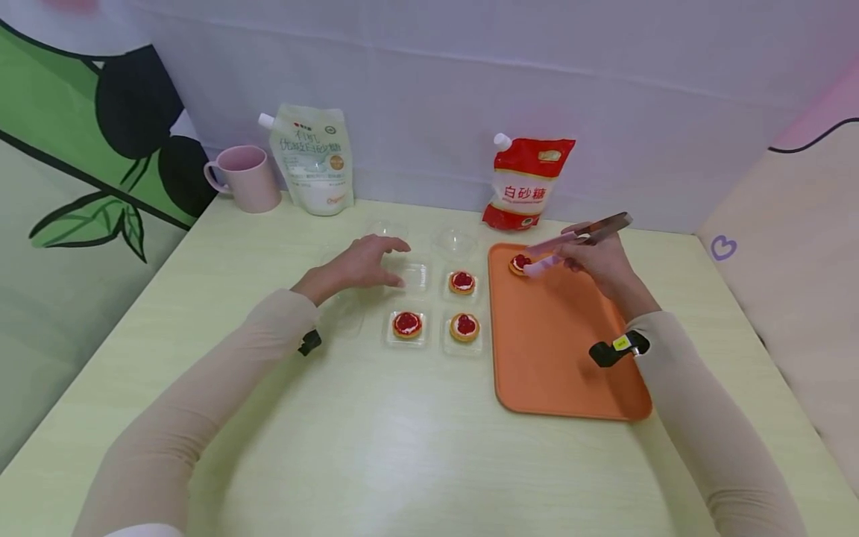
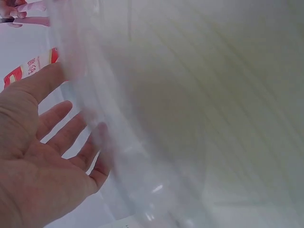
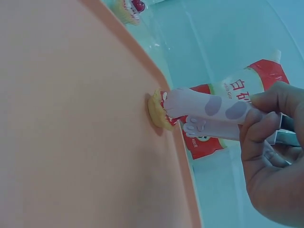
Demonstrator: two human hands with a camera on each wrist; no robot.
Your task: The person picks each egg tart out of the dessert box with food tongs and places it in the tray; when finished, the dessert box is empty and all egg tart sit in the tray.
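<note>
My right hand (image 1: 602, 257) grips tongs (image 1: 609, 225) with pale pink, paw-shaped tips. Those tips are at a small berry-topped tart (image 1: 517, 265) on the far left corner of the orange tray (image 1: 557, 358); in the right wrist view the upper paw overlaps the tart's (image 3: 156, 111) topping. Over a clear plastic box (image 1: 417, 277) with no tart in it, my left hand (image 1: 362, 262) is held with thumb and fingers apart. Whether it touches the box cannot be told; clear plastic fills much of the left wrist view beside the fingers (image 2: 71, 133).
Three tarts sit in clear boxes left of the tray: a far one (image 1: 461, 283), a near one (image 1: 464, 327) and a left one (image 1: 406, 325). Behind stand a pink mug (image 1: 251, 179), a pale green pouch (image 1: 314, 160) and a red-and-white sugar pouch (image 1: 526, 184).
</note>
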